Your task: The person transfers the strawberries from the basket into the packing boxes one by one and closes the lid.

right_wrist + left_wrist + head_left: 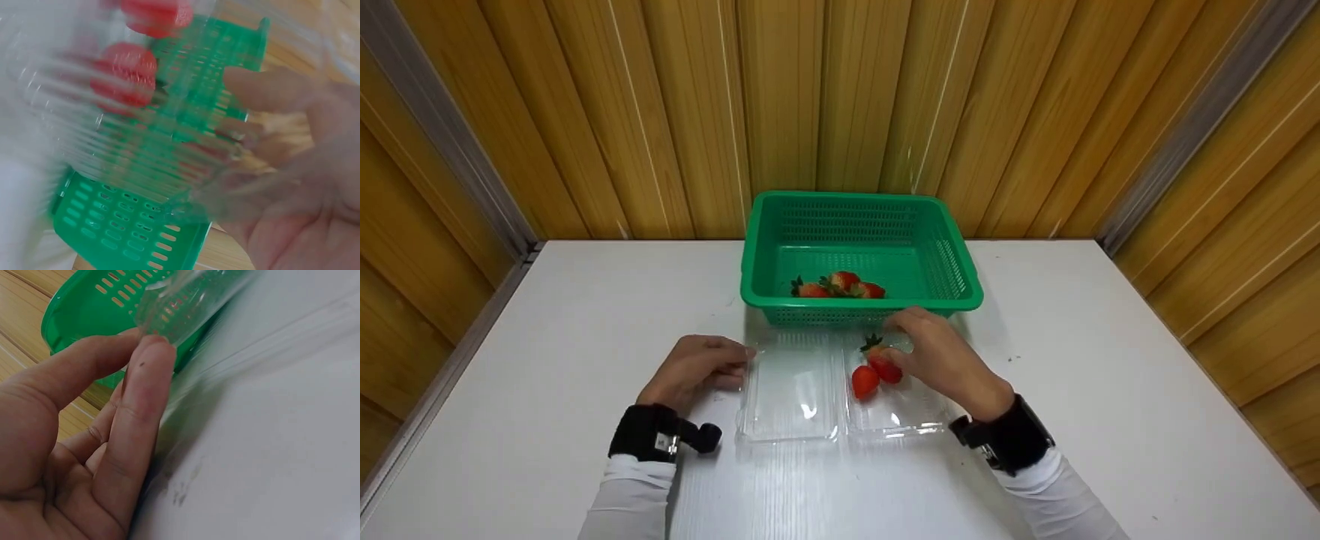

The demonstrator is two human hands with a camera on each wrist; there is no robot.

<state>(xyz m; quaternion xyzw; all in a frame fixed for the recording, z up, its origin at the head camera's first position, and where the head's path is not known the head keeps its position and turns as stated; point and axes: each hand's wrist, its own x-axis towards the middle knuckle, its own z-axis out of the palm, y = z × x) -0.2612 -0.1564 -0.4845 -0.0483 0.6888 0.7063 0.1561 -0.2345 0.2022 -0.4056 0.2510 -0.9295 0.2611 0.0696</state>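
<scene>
A clear plastic clamshell box lies unfolded in front of the green basket. My left hand pinches its left edge between thumb and finger; the left wrist view shows the fingertips meeting at the clear plastic rim. Two red strawberries sit close together in the right half, one strawberry nearer me and a leafy strawberry behind it. Over that half is my right hand, its thumb beside the leafy strawberry. In the right wrist view the thumb and fingers stand apart, partly blurred behind the plastic.
The green perforated basket stands just behind the box, with several strawberries at its near side. White tabletop spreads to both sides. Wood-patterned panels rise behind and at the sides.
</scene>
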